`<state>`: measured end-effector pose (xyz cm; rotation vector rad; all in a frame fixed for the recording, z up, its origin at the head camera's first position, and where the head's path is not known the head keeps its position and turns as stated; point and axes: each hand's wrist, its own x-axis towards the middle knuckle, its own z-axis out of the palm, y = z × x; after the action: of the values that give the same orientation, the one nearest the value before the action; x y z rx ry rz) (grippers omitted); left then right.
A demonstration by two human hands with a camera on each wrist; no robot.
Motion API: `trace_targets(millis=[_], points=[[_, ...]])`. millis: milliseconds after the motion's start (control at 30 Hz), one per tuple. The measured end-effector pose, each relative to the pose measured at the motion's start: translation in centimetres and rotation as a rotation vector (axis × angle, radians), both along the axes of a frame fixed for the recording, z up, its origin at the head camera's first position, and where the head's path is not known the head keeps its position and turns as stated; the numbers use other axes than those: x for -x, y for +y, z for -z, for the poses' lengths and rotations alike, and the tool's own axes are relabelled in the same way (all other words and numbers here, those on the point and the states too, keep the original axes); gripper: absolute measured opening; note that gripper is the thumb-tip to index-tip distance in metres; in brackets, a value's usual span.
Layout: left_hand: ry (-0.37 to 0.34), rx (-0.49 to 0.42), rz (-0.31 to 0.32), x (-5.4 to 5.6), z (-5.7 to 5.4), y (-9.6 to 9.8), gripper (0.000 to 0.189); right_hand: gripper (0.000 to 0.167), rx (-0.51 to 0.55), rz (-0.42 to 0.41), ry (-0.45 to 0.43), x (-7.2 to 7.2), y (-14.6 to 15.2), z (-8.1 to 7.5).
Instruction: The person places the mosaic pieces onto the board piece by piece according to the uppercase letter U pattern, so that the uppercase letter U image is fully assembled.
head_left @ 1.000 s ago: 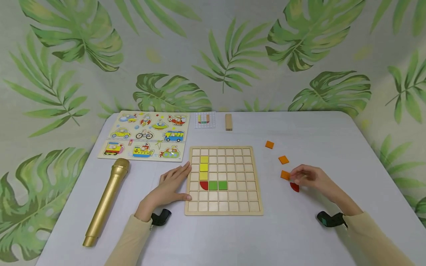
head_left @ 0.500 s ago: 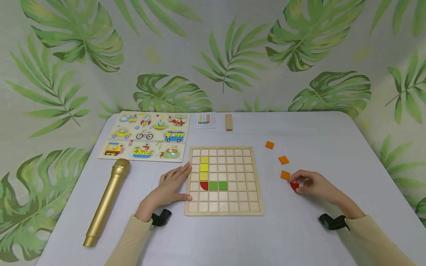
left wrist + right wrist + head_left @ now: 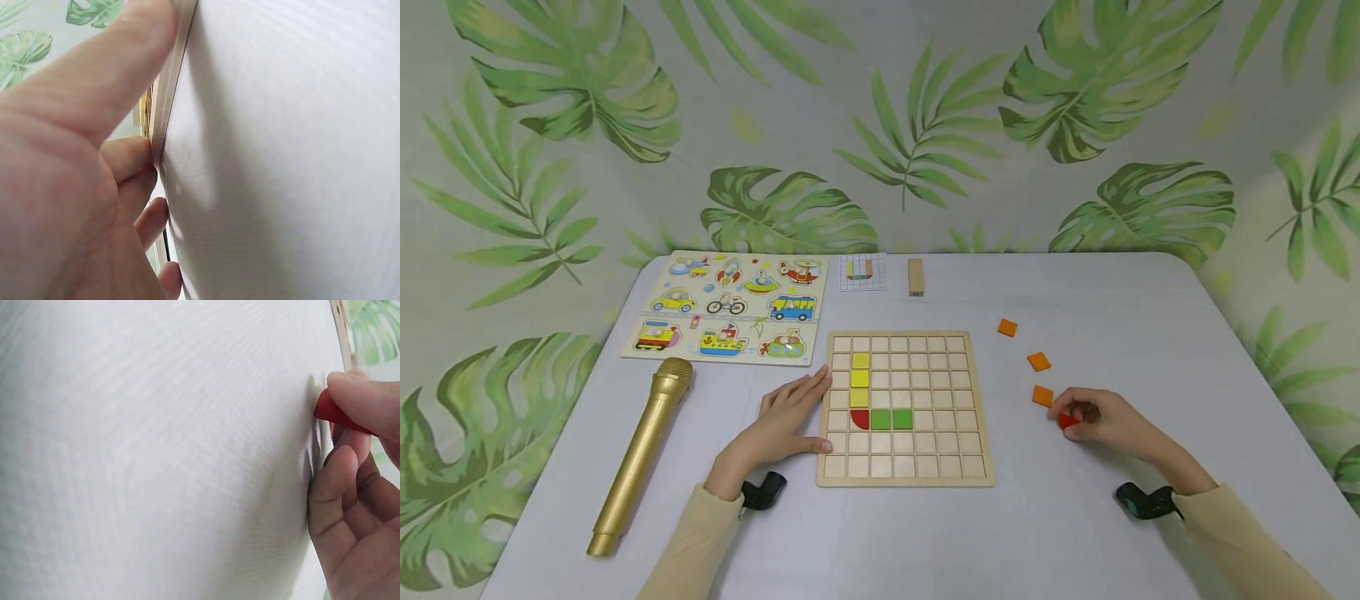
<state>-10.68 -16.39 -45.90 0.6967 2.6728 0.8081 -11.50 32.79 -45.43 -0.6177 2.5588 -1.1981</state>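
Note:
My right hand (image 3: 1108, 421) pinches a red quarter-circle tile (image 3: 1067, 422) between thumb and fingers, right of the board; the right wrist view shows the red tile (image 3: 337, 412) under the thumb, tilted up from the cloth. My left hand (image 3: 785, 421) rests with fingers spread and touches the left edge of the wooden grid board (image 3: 951, 477). On that board three yellow square tiles (image 3: 860, 378) form a column. Below them sits another red quarter-circle tile (image 3: 860, 419), followed by two green square tiles (image 3: 891, 419) in a row.
Three orange square tiles (image 3: 1039, 362) lie between the board and my right hand. Behind the board are a small pattern card (image 3: 862, 272) and a wooden block (image 3: 915, 277). A vehicle puzzle board (image 3: 730, 308) and a gold microphone (image 3: 640, 458) are at left.
My right hand has moved slightly toward me and taken hold of the red quarter-circle tile, which lay on the cloth and is now tilted up. The left hand stays put.

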Motion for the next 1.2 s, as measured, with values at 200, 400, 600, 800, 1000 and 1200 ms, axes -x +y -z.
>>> trace_targets(millis=[200,400,600,800,1000,1200], points=[[-0.003,0.004,0.0,0.0,0.0,0.0,0.099,0.016,0.048,-0.019,-0.034,0.2,-0.8,-0.3],[-0.004,0.002,0.007,0.1,0.1,-0.1,0.099,0.025,0.121,-0.067,-0.077,0.9,-2.2,-0.7],[0.008,0.005,0.012,0.1,0.2,-0.2,0.1,0.025,0.157,-0.124,-0.097,1.7,-4.3,-1.0],[0.003,-0.002,0.011,0.1,0.2,-0.2,0.1,0.014,0.197,-0.16,-0.11,2.3,-6.9,-1.3],[0.006,-0.006,0.01,0.1,0.2,-0.1,0.1,0.019,0.196,-0.199,-0.094,2.8,-9.2,-1.3],[0.011,-0.01,0.009,0.1,0.2,-0.1,0.098,0.019,0.215,-0.193,-0.164,3.0,-11.4,-1.1]])
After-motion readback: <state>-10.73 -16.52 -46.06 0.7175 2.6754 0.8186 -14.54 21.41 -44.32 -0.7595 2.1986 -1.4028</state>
